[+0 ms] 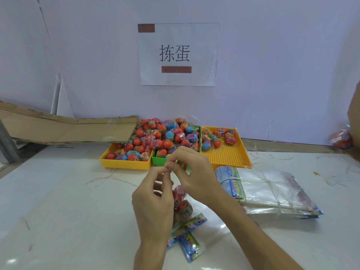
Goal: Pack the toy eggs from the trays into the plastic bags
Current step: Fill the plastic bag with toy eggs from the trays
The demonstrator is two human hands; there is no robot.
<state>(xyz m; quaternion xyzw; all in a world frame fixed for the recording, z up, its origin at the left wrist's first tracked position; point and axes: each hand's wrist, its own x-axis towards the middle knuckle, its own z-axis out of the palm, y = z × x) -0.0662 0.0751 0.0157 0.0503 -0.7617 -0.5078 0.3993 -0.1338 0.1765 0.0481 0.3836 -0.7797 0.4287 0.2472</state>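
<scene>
Three trays [226, 158] behind the hands hold toy eggs [165, 133]; a sign [178, 54] above reads "拣蛋". A clear bag [182, 203] of eggs is pinched at its top by left hand [153, 203] and right hand [194, 172], beside stacked bags [266, 190] on the counter [68, 201].

A small packing station in a workshop or light factory: a printed paper sign [178, 54] with two Chinese characters is fixed to the plain partition wall [272, 65] at 12 o'clock, above a white bench [64, 191]. Colored plastic trays [227, 158] heaped with toy eggs [167, 133] line the wall, a tied bundle of plastic bags [268, 188] lies at 3 o'clock, and flattened cardboard [64, 127] leans at 10 o'clock.
</scene>
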